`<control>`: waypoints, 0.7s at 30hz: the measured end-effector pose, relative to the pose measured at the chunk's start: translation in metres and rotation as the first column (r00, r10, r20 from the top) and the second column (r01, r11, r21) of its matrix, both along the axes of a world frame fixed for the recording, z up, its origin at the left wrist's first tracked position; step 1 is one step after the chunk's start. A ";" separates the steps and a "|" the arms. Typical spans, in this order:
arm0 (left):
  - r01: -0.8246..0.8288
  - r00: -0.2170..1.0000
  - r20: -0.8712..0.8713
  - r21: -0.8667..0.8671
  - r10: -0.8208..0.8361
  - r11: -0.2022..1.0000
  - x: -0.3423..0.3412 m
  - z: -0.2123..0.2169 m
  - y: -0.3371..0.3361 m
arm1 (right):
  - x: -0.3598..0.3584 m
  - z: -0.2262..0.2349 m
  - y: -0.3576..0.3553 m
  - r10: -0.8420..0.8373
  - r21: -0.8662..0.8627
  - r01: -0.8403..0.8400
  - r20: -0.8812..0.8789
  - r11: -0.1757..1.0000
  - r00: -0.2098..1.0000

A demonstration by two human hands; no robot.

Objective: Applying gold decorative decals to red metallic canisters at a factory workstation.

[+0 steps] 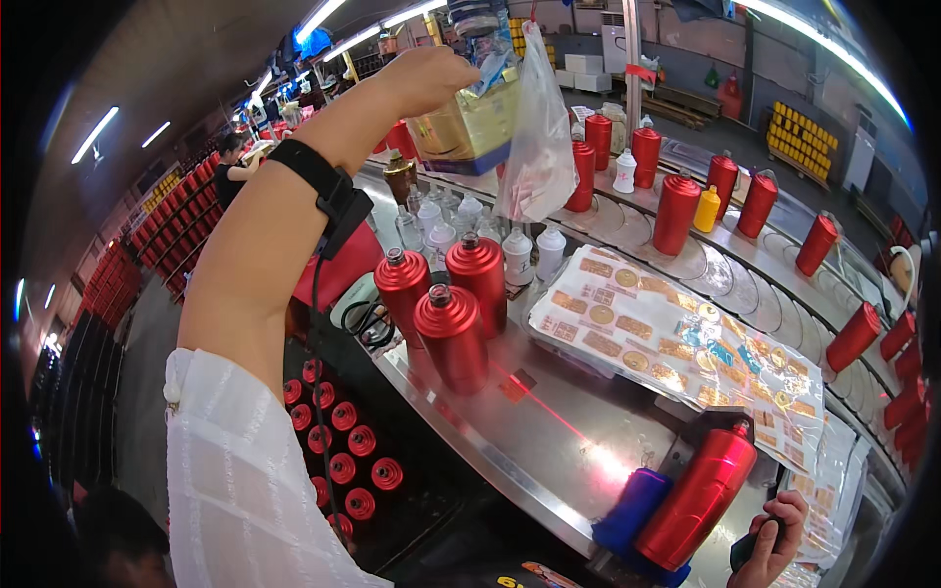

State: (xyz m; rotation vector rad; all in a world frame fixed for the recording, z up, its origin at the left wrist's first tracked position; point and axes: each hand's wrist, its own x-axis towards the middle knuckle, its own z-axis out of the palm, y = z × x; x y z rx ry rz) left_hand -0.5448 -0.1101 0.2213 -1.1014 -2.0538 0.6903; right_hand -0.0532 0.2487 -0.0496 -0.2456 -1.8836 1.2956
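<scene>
Raised high at the back, my left hand [431, 80] has its fingers bent together at the blue-tinted clear plastic above a yellow box [480, 122]. What those fingers hold, if anything, is hidden. At the lower right, my right hand [781, 537] is curled round a small dark object [760, 549]. Beside it a shiny red bottle [698, 495] lies tilted on a blue cradle [632, 510]. Three red bottles [456, 338] stand upright on the metal table [520, 431]. Sheets of gold and white stickers [652, 333] are stacked right of them.
A conveyor [720, 269] carries several red bottles [676, 214] and a yellow one [707, 209]. Small white bottles [518, 257] cluster behind the table bottles, near a hanging plastic bag [541, 137]. A dark crate of red bottles [361, 441] sits below left. Another person [233, 171] is farther back.
</scene>
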 end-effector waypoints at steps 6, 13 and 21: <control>-0.002 1.000 0.003 -0.002 0.002 1.000 -0.003 -0.003 -0.001 | 0.004 0.000 -0.001 -0.004 -0.029 0.004 0.015 1.000 1.000; -0.056 0.994 0.100 0.043 0.052 0.998 -0.010 0.001 0.004 | 0.002 -0.003 0.001 -0.032 0.013 0.032 -0.004 0.999 0.999; -0.058 0.997 0.050 -0.011 0.058 0.998 0.001 0.003 0.004 | 0.017 -0.002 0.013 -0.067 0.027 0.067 0.005 0.997 0.998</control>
